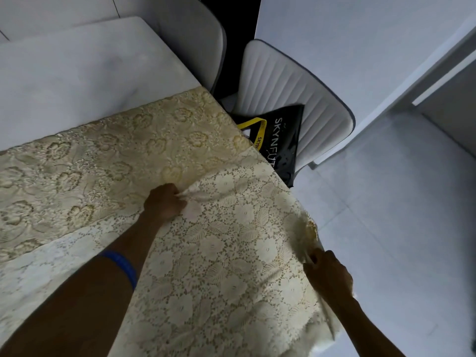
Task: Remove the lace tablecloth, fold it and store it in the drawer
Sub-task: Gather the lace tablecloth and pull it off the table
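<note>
Head view: lace tablecloth point(231, 253) spread over the near end of the table point(77, 73), a folded-back layer lying at 6 o'clock, patterned gold layer point(90, 163) beneath toward 9 o'clock. Left hand point(164, 202) planted mid-cloth, fingers point(177, 195) closed tight on a bunched pinch of lace. Right hand point(327, 274) out at 4 o'clock by the table's edge, fingers curled shut around the gathered, hanging hem. Blue wristband point(123, 266) on the left forearm. Bare pale tabletop up at 11 o'clock. White ribbed chair point(296, 86) at 1 o'clock, black bag point(286, 140) with yellow strap leaning against it, just beside the table corner.
</note>
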Tool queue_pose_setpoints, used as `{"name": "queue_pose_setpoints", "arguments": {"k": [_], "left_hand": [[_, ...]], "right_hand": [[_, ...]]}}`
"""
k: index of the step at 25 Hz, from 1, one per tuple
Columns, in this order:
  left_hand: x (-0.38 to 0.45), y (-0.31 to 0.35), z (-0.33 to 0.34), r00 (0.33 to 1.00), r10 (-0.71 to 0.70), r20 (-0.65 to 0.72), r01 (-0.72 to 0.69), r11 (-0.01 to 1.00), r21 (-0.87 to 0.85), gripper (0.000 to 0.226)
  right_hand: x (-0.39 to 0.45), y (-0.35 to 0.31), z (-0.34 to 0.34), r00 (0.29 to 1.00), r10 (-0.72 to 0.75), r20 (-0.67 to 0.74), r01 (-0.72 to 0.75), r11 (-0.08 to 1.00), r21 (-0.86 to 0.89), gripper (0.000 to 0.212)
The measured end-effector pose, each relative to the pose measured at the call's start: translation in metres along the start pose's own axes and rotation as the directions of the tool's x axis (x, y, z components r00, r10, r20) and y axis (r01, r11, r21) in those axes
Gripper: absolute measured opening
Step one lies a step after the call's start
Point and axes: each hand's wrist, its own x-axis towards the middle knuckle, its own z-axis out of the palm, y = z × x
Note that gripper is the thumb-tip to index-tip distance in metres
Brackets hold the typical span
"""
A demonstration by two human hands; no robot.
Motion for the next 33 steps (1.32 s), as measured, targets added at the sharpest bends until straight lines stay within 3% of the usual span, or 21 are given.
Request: {"name": "queue_pose_setpoints", "arguments": {"k": [2, 4, 5, 7, 9, 10, 13, 15, 16, 17, 20, 23, 25, 27, 28, 31, 33], "left_hand": [[-0.007, 0.0, 0.0, 0.998, 0.06, -0.013, -0.059, 0.998, 0.017, 0.021], [-0.007, 0.005, -0.017, 0.988, 0.077, -0.132, -0.079, 0.997, -0.012, 0.018], [-0.001, 0.007, -0.031, 0.967, 0.059, -0.248, -0.074, 0.996, -0.05, 0.015], [0.011, 0.005, -0.065, 0.905, -0.104, -0.412, -0.002, 0.969, -0.249, 0.023], [0.004, 0.004, -0.085, 0.913, -0.245, -0.325, 0.08, 0.891, -0.448, 0.052], [-0.012, 0.007, -0.084, 0.932, -0.21, -0.296, 0.067, 0.901, -0.429, 0.054], [-0.099, 0.022, -0.025, 0.964, 0.084, -0.254, -0.164, 0.935, -0.315, 0.015], [-0.173, 0.031, 0.03, 0.968, 0.238, -0.079, -0.25, 0.922, -0.296, 0.019], [-0.205, 0.034, 0.052, 0.966, 0.257, 0.029, -0.235, 0.92, -0.313, 0.009], [-0.231, 0.038, 0.073, 0.958, 0.271, 0.091, -0.231, 0.922, -0.311, 0.014], [-0.291, 0.048, 0.124, 0.926, 0.247, 0.284, -0.234, 0.969, -0.08, 0.093], [-0.348, 0.056, 0.148, 0.974, 0.183, 0.136, -0.209, 0.955, 0.21, 0.112], [-0.377, 0.057, 0.158, 0.994, 0.099, -0.042, -0.084, 0.962, 0.26, 0.078], [-0.398, 0.062, 0.147, 0.992, -0.055, -0.115, 0.073, 0.985, 0.155, 0.04], [-0.405, 0.065, 0.143, 0.979, -0.126, -0.159, 0.141, 0.986, 0.087, 0.034], [-0.431, 0.089, 0.126, 0.947, -0.104, -0.303, 0.09, 0.994, -0.057, 0.034], [-0.446, 0.113, 0.112, 0.936, -0.02, -0.351, 0.012, 1.0, -0.024, 0.031]], "right_hand": [[0.001, 0.006, -0.006, 1.0, -0.007, 0.023, 0.007, 1.0, -0.018, 0.013], [0.002, 0.009, -0.012, 1.0, -0.001, 0.008, 0.001, 1.0, -0.025, 0.024], [0.003, 0.012, -0.016, 1.0, -0.008, 0.009, 0.009, 0.999, -0.045, 0.036], [0.006, 0.014, -0.023, 0.998, -0.04, 0.038, 0.043, 0.996, -0.072, 0.05], [0.008, 0.013, -0.032, 0.996, -0.003, 0.091, 0.0, 0.999, 0.035, 0.061], [0.008, 0.014, -0.034, 0.991, 0.023, 0.13, -0.041, 0.99, 0.137, 0.066], [0.007, 0.023, -0.038, 0.956, 0.01, 0.293, -0.109, 0.939, 0.325, 0.074], [0.002, 0.035, -0.042, 0.899, -0.093, 0.427, -0.089, 0.917, 0.388, 0.061], [0.0, 0.042, -0.045, 0.88, -0.138, 0.454, -0.089, 0.892, 0.443, 0.054], [-0.001, 0.048, -0.046, 0.882, -0.16, 0.444, -0.093, 0.864, 0.495, 0.049], [-0.005, 0.059, -0.051, 0.934, -0.182, 0.307, -0.08, 0.731, 0.678, 0.037], [-0.014, 0.075, -0.07, 0.964, -0.187, 0.191, -0.075, 0.498, 0.864, 0.018], [-0.021, 0.094, -0.091, 0.976, -0.172, 0.132, -0.061, 0.367, 0.928, 0.01], [-0.031, 0.118, -0.112, 0.983, -0.16, 0.086, -0.033, 0.306, 0.951, 0.009], [-0.033, 0.13, -0.121, 0.987, -0.144, 0.075, -0.032, 0.282, 0.959, 0.01], [-0.047, 0.164, -0.14, 0.991, -0.112, 0.078, -0.057, 0.184, 0.981, 0.025], [-0.066, 0.18, -0.144, 0.994, -0.097, 0.053, -0.027, 0.248, 0.968, 0.04]]}}
